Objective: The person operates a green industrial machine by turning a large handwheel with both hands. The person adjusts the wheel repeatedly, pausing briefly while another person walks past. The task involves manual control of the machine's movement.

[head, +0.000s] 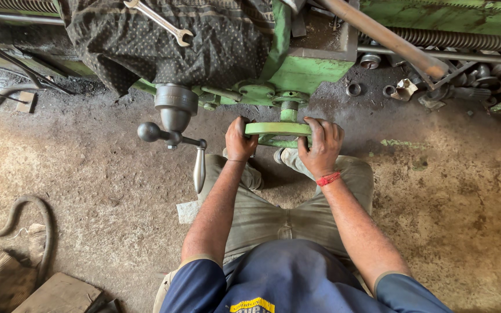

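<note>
A green handwheel (278, 128) sticks out from the front of a green lathe carriage (311, 66). My left hand (239, 139) grips the wheel's left rim. My right hand (322, 146), with a red band at the wrist, grips its right rim. Both arms reach forward over my knees, which are in khaki trousers.
A grey lever with a ball knob and a metal handle (172, 136) hangs left of the wheel. A wrench (160, 22) lies on a dark cloth (204, 40) over the machine. A brown bar (389, 37) and a lead screw (465, 40) run at right. A hose (27, 226) and wooden blocks lie on the dirt floor at left.
</note>
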